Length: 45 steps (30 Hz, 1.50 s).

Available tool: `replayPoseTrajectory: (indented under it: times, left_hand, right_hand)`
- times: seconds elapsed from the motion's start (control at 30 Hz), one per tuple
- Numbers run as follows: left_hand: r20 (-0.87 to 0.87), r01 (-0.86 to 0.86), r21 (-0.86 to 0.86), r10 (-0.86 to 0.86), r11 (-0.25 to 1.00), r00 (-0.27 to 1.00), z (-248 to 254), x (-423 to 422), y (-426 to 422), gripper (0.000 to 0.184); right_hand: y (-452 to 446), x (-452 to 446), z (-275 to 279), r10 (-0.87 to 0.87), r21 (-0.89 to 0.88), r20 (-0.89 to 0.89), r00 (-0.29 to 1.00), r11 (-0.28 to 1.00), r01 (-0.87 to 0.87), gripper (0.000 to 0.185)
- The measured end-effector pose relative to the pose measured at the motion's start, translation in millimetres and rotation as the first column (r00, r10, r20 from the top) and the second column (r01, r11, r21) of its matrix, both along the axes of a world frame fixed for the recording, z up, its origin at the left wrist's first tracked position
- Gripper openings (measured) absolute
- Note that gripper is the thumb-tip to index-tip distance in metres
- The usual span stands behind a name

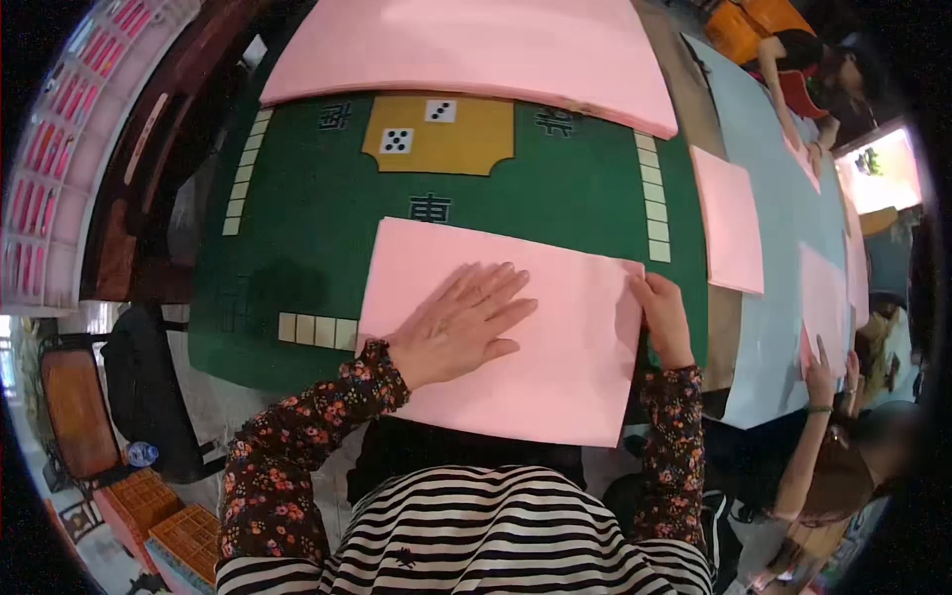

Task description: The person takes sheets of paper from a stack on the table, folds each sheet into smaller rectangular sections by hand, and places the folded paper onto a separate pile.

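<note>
1. The pink sheet (565, 387) lies directly under the left hand and runs across to the right hand, its near edge toward the wearer's striped shirt (476, 531). Whether it is one layer or several, I cannot tell for sure.
2. The left hand (471, 322) rests palm down, fingers loosely spread and gripping nothing; laid flat like this, it probably steadies or flattens the sheet.
3. The right hand (662, 317) is narrowed at the sheet's right edge, near the far corner, thumb on top and the other fingers partly hidden; that pinch likely controls the edge while the left palm bears down.
4. Beneath both hands spreads a green mat (307, 198) printed with tiles, characters and dice, presumably giving the paper a flat bed.
5. Beyond both hands, a large pink stack (476, 50) sits across the mat's far part, perhaps set there to leave working room nearer the body.
6. Right of the right hand, a smaller pink pile (732, 223) straddles the gap toward a pale blue table (759, 129).
7. Farther right, a co-worker's hand (819, 377) touches another pink piece (823, 293); beyond, a second person's hand (815, 157) also meets pink paper.
</note>
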State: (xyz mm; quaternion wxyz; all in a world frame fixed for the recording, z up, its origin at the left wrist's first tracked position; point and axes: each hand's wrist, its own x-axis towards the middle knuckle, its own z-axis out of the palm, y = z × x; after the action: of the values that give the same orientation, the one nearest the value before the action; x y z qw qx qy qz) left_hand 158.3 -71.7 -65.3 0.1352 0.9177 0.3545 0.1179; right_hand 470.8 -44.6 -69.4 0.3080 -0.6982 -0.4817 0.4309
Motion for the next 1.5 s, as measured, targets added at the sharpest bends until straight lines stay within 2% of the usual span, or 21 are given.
replayPoseTrajectory:
  times: [0.1, 0.17, 0.2, 0.23, 0.33, 0.5, 0.57, 0.63, 0.67, 0.7, 0.73, 0.77, 0.83, 0.9, 1.0, 1.1, 1.17, 1.23, 1.27, 1.33, 1.5]
  left_hand:
    - [-0.059, 0.032, -0.021, -0.033, 0.999, 0.998, -14.1, -2.8, 3.9, 0.058]
    - [-0.065, 0.059, -0.003, -0.059, 0.998, 0.996, -12.9, -0.9, 4.1, 0.059]
    - [-0.094, 0.046, -0.025, -0.049, 0.999, 0.994, -11.6, 0.5, 4.2, 0.059]
    - [-0.124, 0.031, -0.049, -0.037, 0.998, 0.992, -11.3, 0.8, 4.8, 0.06]
    - [-0.113, 0.049, -0.034, -0.052, 0.998, 0.992, -11.6, -0.4, 4.2, 0.06]
    - [-0.083, 0.04, -0.025, -0.042, 0.999, 0.996, -10.0, 0.4, 3.6, 0.059]
    - [-0.096, 0.049, -0.019, -0.051, 0.999, 0.994, -10.6, 1.8, 3.1, 0.058]
    - [-0.089, 0.036, 0.026, -0.033, 0.999, 0.995, -12.0, 2.0, 2.5, 0.055]
    - [-0.073, 0.043, 0.045, -0.04, 0.998, 0.997, -13.4, 2.0, 2.2, 0.055]
    - [-0.076, 0.061, 0.052, -0.057, 0.997, 0.995, -12.4, 2.5, 1.6, 0.055]
    - [-0.092, 0.048, 0.042, -0.044, 0.998, 0.995, -11.5, 3.8, 1.3, 0.055]
    - [-0.108, 0.036, 0.031, -0.033, 0.999, 0.994, -10.9, 5.0, 1.3, 0.055]
    - [-0.107, 0.07, 0.047, -0.065, 0.996, 0.992, -12.8, 5.1, 2.3, 0.054]
    - [-0.179, 0.05, -0.032, -0.055, 0.998, 0.982, -14.4, 5.2, 3.6, 0.058]
    - [-0.152, 0.06, -0.005, -0.06, 0.998, 0.987, -14.0, 6.9, 2.8, 0.057]
    - [-0.142, 0.066, 0.044, -0.059, 0.997, 0.988, -14.5, 8.1, 3.7, 0.055]
    - [-0.148, 0.066, 0.042, -0.059, 0.997, 0.987, -12.9, 8.5, 3.9, 0.054]
    - [-0.156, 0.057, 0.036, -0.051, 0.998, 0.986, -11.8, 9.7, 3.2, 0.055]
    - [-0.159, 0.05, 0.028, -0.045, 0.998, 0.986, -11.5, 10.0, 2.6, 0.055]
    - [-0.158, 0.053, 0.037, -0.046, 0.998, 0.986, -12.4, 9.6, 2.7, 0.055]
    - [-0.167, 0.044, 0.025, -0.039, 0.999, 0.985, -10.2, 10.3, 1.4, 0.055]
  right_hand:
    - [0.6, -1.7, -3.0, -0.026, 0.054, -0.08, 0.996, 0.998, 0.03, 0.026]
    - [-2.1, -1.1, 18.2, -0.003, -0.103, -0.132, 0.991, 0.995, -0.011, 0.026]
    - [1.1, 10.6, 4.9, -0.046, -0.192, -0.267, 0.963, 0.981, -0.006, 0.031]
    - [-0.2, 22.0, -4.8, -0.071, -0.194, -0.256, 0.964, 0.981, 0.021, 0.031]
    - [-2.2, 25.6, -2.2, -0.174, -0.261, -0.523, 0.834, 0.965, 0.037, 0.044]
    - [-10.4, 36.9, 12.9, -0.207, -0.284, -0.584, 0.785, 0.958, 0.042, 0.042]
    - [-16.2, 33.9, 15.9, -0.127, -0.175, -0.566, 0.815, 0.984, 0.031, 0.038]
    - [-16.7, 27.4, 21.8, -0.114, -0.157, -0.501, 0.858, 0.987, 0.039, 0.031]
    - [-17.2, 25.2, 24.5, 0.051, -0.112, -0.256, 0.965, 0.99, -0.082, 0.028]
    - [-19.4, 26.7, 26.2, 0.208, -0.105, 0.013, 0.978, 0.973, -0.205, 0.026]
    - [-23.1, 35.3, -3.2, 0.294, 0.302, 0.359, 0.886, 0.861, -0.408, 0.021]
    - [-27.6, 35.5, -1.7, 0.273, 0.309, 0.359, 0.893, 0.868, -0.389, 0.021]
    - [-31.9, 27.6, 4.2, 0.215, 0.277, 0.632, 0.745, 0.835, -0.476, 0.021]
    - [-31.7, 26.3, 6.6, 0.187, 0.29, 0.672, 0.717, 0.824, -0.487, 0.024]
    - [-24.5, 30.6, -0.2, 0.01, 0.372, 0.771, 0.637, 0.805, -0.462, 0.029]
    - [-21.4, 37.1, -4.5, -0.07, 0.442, 0.708, 0.703, 0.82, -0.364, 0.028]
    - [-18.9, 40.0, -2.8, -0.071, 0.455, 0.677, 0.733, 0.822, -0.341, 0.028]
    - [-19.7, 40.5, 6.5, 0.124, 0.484, 0.602, 0.789, 0.729, -0.484, 0.03]
    - [-19.3, 40.8, 5.1, 0.127, 0.485, 0.598, 0.792, 0.729, -0.483, 0.03]
    - [-17.6, 42.6, 2.9, 0.175, 0.461, 0.684, 0.708, 0.648, -0.606, 0.033]
    - [-14.7, 49.6, -2.0, 0.145, 0.404, 0.738, 0.659, 0.687, -0.604, 0.036]
